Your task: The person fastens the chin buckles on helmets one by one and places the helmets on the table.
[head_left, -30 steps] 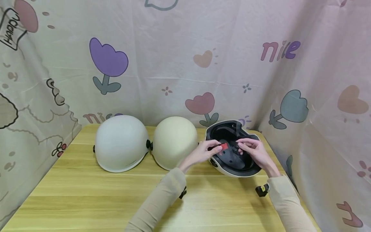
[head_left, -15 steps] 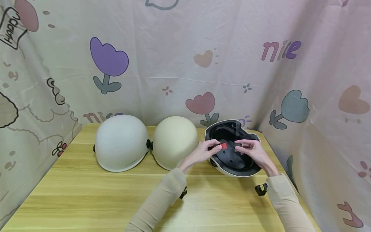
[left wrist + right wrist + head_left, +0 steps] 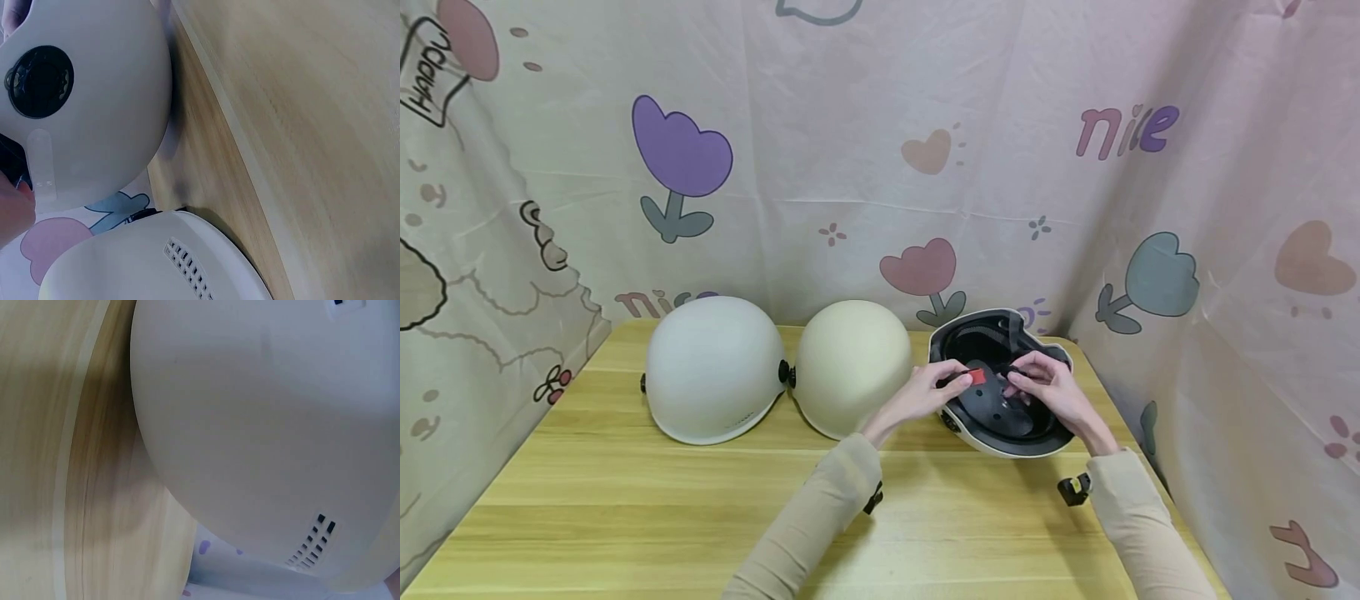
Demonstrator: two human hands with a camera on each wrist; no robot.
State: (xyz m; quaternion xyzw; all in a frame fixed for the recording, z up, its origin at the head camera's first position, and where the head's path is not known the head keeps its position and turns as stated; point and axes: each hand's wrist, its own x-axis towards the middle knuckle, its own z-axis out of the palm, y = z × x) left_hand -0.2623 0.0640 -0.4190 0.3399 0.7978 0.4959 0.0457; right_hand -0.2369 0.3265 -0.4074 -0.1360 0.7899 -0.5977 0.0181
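A white helmet (image 3: 992, 417) lies upside down at the table's right, its black-lined inside facing up. Over its opening, my left hand (image 3: 921, 393) pinches a red buckle (image 3: 977, 377) on a black chin strap between thumb and fingers. Close to it, my right hand (image 3: 1054, 390) pinches the dark strap end between thumb and fingertips, a small gap from the red piece. From the left wrist, the helmet's shell (image 3: 106, 112) with a round black side knob (image 3: 41, 81) fills the upper left. The right wrist view is mostly vented shell (image 3: 262, 444).
Left of the hands, a cream helmet (image 3: 853, 367) and a larger white helmet (image 3: 715, 371) stand dome up, side by side. The wooden table (image 3: 647, 508) ends at a patterned curtain (image 3: 820, 167) behind and at the right.
The right hand's fingers have shifted on the strap end, first reaching toward the red buckle, then bending and drawing slightly back. The left hand keeps its pinch almost unmoved.
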